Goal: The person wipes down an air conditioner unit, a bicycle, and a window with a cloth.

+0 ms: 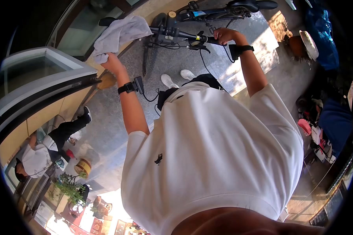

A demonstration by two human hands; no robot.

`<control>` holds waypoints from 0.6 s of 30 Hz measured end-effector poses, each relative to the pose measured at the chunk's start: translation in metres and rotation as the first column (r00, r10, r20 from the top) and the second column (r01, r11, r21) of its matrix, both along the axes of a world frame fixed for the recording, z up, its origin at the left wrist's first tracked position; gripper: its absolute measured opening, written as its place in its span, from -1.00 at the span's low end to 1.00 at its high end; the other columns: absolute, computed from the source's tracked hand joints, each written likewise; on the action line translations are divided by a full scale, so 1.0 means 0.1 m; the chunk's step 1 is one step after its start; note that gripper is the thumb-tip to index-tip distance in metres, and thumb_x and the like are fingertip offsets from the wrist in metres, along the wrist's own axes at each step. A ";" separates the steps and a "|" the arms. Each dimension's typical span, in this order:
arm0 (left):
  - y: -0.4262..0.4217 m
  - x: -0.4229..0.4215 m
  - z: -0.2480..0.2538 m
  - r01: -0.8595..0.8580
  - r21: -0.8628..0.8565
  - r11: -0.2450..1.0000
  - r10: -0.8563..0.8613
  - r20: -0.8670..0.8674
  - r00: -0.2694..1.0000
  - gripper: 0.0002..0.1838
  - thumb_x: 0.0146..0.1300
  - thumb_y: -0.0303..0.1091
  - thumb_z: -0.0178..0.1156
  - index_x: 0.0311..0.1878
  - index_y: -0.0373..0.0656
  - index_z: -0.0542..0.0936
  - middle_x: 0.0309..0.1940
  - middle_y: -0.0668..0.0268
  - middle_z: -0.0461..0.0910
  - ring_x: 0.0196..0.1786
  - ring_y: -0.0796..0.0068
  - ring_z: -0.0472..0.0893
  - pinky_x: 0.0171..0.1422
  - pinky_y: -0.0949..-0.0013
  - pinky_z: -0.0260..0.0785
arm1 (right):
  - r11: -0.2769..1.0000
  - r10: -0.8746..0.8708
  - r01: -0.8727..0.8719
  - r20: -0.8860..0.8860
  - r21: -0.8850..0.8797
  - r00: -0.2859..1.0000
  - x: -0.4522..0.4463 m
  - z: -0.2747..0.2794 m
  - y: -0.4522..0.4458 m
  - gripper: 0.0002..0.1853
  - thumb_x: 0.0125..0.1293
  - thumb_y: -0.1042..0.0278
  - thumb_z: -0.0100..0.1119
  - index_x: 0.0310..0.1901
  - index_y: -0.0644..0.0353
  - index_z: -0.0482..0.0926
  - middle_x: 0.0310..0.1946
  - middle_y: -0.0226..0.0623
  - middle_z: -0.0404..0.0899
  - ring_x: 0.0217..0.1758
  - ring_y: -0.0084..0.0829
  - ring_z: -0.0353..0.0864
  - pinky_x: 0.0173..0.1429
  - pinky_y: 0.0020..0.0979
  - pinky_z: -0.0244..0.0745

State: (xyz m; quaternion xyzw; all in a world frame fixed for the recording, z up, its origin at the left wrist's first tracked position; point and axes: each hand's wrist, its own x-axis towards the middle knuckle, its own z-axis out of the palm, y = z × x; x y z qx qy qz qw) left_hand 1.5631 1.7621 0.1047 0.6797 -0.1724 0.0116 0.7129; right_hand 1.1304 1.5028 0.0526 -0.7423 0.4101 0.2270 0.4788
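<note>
A bicycle stands in front of me, with its handlebar running from left to right. My left hand is closed on the lower edge of a light grey cloth. That cloth lies over the left part of the handlebar and hides most of its left grip. My right hand rests at the right grip, its fingers curled over the end. A brake lever and cables sit just below the grip, near this hand.
A framed window sash juts out at my left, close to my forearm. Another person is farther back on the left, near a potted plant. At right are a white basin, blue plastic and piled clothes.
</note>
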 end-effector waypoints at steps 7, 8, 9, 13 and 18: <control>-0.23 0.03 0.02 -0.201 -0.205 0.958 0.152 -0.232 0.961 -0.61 0.36 -0.37 0.10 0.21 -0.29 0.44 0.20 0.13 0.51 0.16 0.26 0.51 0.27 0.24 0.34 | 0.960 -0.235 0.214 -0.105 -0.180 0.966 -0.24 -0.29 -0.08 -0.73 0.03 0.50 0.14 -0.19 0.13 0.69 -0.57 -0.33 0.59 -0.58 -0.44 0.56 -0.53 -0.46 0.42; -0.20 0.07 -0.06 -0.329 -0.260 0.908 0.220 -0.374 0.901 -0.59 0.36 -0.33 0.11 0.23 -0.26 0.43 0.20 0.17 0.50 0.18 0.27 0.51 0.25 0.22 0.36 | 0.952 -0.292 0.270 -0.165 -0.145 0.942 -0.34 -0.32 -0.06 -0.73 0.03 0.51 0.15 -0.19 0.11 0.70 -0.57 -0.34 0.58 -0.58 -0.47 0.55 -0.54 -0.49 0.41; -0.17 0.10 -0.11 -0.455 -0.299 0.839 0.262 -0.512 0.818 -0.57 0.37 -0.28 0.13 0.25 -0.22 0.42 0.21 0.21 0.50 0.19 0.27 0.50 0.23 0.19 0.37 | 0.978 -0.197 0.172 -0.276 -0.115 0.941 -0.51 -0.49 -0.11 -0.71 0.01 0.53 0.16 -0.18 0.12 0.70 -0.56 -0.34 0.58 -0.58 -0.47 0.55 -0.55 -0.48 0.41; -0.05 0.16 -0.24 -0.240 -0.342 0.909 0.018 -0.540 0.841 -0.52 0.33 -0.23 0.18 0.27 -0.17 0.41 0.21 0.28 0.51 0.21 0.29 0.50 0.18 0.19 0.40 | 0.919 -0.280 0.352 -0.333 0.178 0.900 -0.90 -0.38 0.30 -0.67 0.05 0.46 0.25 -0.07 0.09 0.66 -0.21 -0.30 0.69 -0.48 -0.36 0.64 -0.41 -0.38 0.53; -0.30 0.32 -0.34 0.141 -0.314 0.939 -0.294 -0.522 0.801 -0.54 0.29 -0.24 0.25 0.22 -0.16 0.46 0.18 0.32 0.53 0.16 0.36 0.54 0.13 0.26 0.41 | 0.946 -0.124 0.229 -0.393 0.232 0.911 -0.70 -0.29 0.61 -0.64 0.31 0.02 0.12 0.08 -0.10 0.58 -0.03 -0.44 0.65 -0.04 -0.40 0.65 0.02 -0.25 0.56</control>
